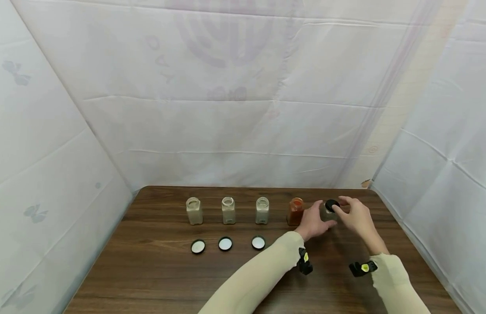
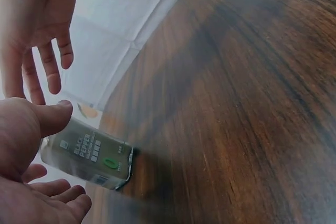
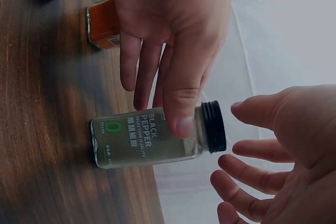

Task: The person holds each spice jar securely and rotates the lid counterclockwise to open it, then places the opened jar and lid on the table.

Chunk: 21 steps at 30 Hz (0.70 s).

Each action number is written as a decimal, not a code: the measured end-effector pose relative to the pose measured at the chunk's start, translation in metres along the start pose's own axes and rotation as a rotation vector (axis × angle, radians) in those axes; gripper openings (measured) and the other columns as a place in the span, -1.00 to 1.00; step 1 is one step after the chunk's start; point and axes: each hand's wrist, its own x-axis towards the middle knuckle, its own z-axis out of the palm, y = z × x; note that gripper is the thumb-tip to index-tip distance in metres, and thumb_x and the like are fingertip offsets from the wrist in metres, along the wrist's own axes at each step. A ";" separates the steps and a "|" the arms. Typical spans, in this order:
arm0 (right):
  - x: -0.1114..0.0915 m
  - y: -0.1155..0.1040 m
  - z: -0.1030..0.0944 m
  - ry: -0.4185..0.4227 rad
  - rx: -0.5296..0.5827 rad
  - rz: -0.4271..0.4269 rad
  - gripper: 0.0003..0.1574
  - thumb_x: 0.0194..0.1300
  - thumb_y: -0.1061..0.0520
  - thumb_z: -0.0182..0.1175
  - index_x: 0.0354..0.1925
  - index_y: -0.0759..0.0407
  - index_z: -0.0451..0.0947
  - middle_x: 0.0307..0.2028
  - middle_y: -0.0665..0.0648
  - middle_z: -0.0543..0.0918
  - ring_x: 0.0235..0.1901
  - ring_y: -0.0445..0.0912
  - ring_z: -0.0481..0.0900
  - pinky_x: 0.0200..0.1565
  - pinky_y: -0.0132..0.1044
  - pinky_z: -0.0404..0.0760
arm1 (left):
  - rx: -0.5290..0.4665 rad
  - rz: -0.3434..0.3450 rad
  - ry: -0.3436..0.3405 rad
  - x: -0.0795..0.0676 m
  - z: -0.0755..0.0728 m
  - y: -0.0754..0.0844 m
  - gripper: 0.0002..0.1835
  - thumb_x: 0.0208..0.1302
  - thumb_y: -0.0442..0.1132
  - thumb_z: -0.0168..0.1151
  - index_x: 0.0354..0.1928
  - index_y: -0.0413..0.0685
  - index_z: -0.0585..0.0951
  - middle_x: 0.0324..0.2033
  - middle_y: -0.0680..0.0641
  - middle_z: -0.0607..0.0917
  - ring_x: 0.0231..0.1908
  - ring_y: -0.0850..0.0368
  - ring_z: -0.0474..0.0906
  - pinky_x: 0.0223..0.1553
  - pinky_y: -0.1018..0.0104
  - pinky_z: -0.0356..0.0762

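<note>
A glass black pepper jar [image 3: 142,140] with a ribbed black lid [image 3: 213,127] stands upright at the right end of a row of jars. My left hand [image 1: 315,221] is around its left side; in the right wrist view the thumb overlaps the label near the neck, with fingertips right by the glass. My right hand [image 1: 356,216] is at the lid from the right, thumb and fingers spread around it, with a gap showing in the right wrist view. Just left of my left hand is an orange-red spice jar [image 1: 295,213], its mouth uncovered.
Three lidless jars of pale contents, left [image 1: 194,212], middle [image 1: 229,211] and right [image 1: 262,211], stand along the back of the wooden table [image 1: 156,270]. Upturned lids lie in front: one [image 1: 198,246], another [image 1: 225,244], a third [image 1: 258,242]. White sheeting [image 1: 227,131] hangs behind.
</note>
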 end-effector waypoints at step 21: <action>0.008 -0.002 0.007 -0.029 -0.056 0.044 -0.33 0.42 -0.01 0.34 0.23 0.49 0.52 -0.04 0.50 0.64 -0.14 0.28 0.68 -0.21 0.13 0.66 | 0.007 0.028 0.081 0.016 0.010 -0.007 -0.51 0.26 -0.19 0.48 0.23 0.08 0.62 0.07 0.00 0.73 0.10 0.14 0.61 0.11 0.29 0.56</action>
